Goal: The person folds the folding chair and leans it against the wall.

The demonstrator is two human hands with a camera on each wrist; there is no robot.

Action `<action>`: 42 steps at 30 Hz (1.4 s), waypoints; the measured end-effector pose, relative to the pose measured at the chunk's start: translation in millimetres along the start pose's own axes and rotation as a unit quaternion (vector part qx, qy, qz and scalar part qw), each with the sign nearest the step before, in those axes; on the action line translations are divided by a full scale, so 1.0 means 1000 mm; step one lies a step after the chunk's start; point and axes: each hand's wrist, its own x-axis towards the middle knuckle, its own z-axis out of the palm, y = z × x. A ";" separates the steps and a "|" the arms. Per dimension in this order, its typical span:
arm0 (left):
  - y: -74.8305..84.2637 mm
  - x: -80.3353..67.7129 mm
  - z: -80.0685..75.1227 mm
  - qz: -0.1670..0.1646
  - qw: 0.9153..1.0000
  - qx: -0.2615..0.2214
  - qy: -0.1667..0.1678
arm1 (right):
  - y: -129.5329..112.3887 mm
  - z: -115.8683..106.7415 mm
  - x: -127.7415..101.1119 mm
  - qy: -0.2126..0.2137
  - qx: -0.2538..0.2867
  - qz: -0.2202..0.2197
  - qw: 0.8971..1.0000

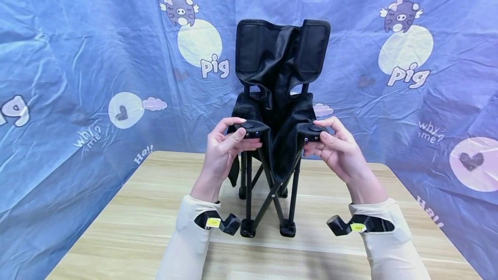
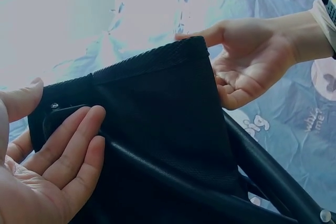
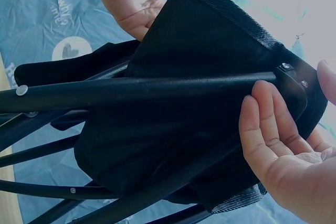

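Note:
A small black folding chair (image 1: 281, 59) stands on the wooden table (image 1: 132, 228), its fabric seat sagging between the front corners and its legs drawn close together. My left hand (image 1: 245, 132) pinches the seat's front left corner, thumb on top and fingers beneath. My right hand (image 1: 313, 135) holds the front right corner the same way. In the left wrist view my left hand (image 2: 63, 161) lies against the black fabric (image 2: 157, 129), with the right hand (image 2: 252, 56) across. The right wrist view shows my right hand (image 3: 278, 145) at the corner cap above a black frame tube (image 3: 136, 90).
A blue cloth backdrop (image 1: 78, 77) printed with pigs and moons hangs behind and to both sides of the table. Black wrist mounts (image 1: 218, 223) (image 1: 350, 226) sit on my pale sleeves. Bare tabletop lies left and right of the chair's feet (image 1: 288, 228).

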 end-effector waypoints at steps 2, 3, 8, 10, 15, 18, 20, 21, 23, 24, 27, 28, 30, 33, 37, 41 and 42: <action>0.000 0.000 0.002 0.001 1.000 0.001 -0.002 | 0.000 0.001 0.001 0.000 -0.002 0.001 1.000; 0.000 0.001 0.002 0.002 1.000 0.001 -0.003 | 0.000 0.001 0.001 0.001 -0.003 0.001 1.000; -0.001 0.002 0.006 -0.001 1.000 0.004 -0.008 | 0.001 0.003 0.003 0.004 -0.010 0.002 1.000; -0.002 0.003 0.007 -0.003 1.000 0.006 -0.009 | 0.001 0.004 0.004 0.007 -0.015 0.003 1.000; -0.003 0.004 0.010 -0.004 1.000 0.008 -0.012 | 0.002 0.006 0.005 0.012 -0.020 0.005 1.000; -0.003 0.003 0.013 -0.005 1.000 0.011 -0.014 | 0.002 0.007 0.006 0.008 -0.017 0.005 1.000; -0.003 0.003 0.015 -0.007 1.000 0.012 -0.015 | 0.003 0.008 0.006 0.008 -0.018 0.007 1.000; -0.003 0.003 0.016 -0.008 1.000 0.013 -0.016 | 0.003 0.008 0.006 0.008 -0.019 0.007 1.000; -0.004 0.003 0.018 -0.009 1.000 0.013 -0.016 | 0.003 0.009 0.007 0.010 -0.023 0.008 1.000; -0.004 0.004 0.018 -0.009 1.000 0.013 -0.016 | 0.003 0.009 0.007 0.010 -0.024 0.008 1.000; -0.005 0.004 0.020 -0.008 1.000 0.014 -0.018 | 0.004 0.010 0.008 0.010 -0.027 0.006 1.000; -0.005 0.005 0.021 -0.007 1.000 0.015 -0.020 | 0.004 0.011 0.009 0.010 -0.028 0.005 1.000; -0.005 0.005 0.022 -0.005 1.000 0.015 -0.023 | 0.004 0.011 0.010 0.010 -0.029 0.003 1.000; -0.006 0.006 0.023 -0.003 0.999 0.016 -0.027 | 0.004 0.013 0.011 0.010 -0.029 0.002 1.000; -0.007 0.006 0.025 -0.003 0.999 0.017 -0.027 | 0.005 0.015 0.012 0.008 -0.030 0.002 1.000; -0.007 0.006 0.026 -0.002 1.000 0.018 -0.025 | 0.006 0.015 0.013 0.012 -0.038 0.001 0.999; -0.007 0.006 0.026 -0.002 1.000 0.016 -0.024 | 0.006 0.015 0.013 0.014 -0.040 0.001 0.999</action>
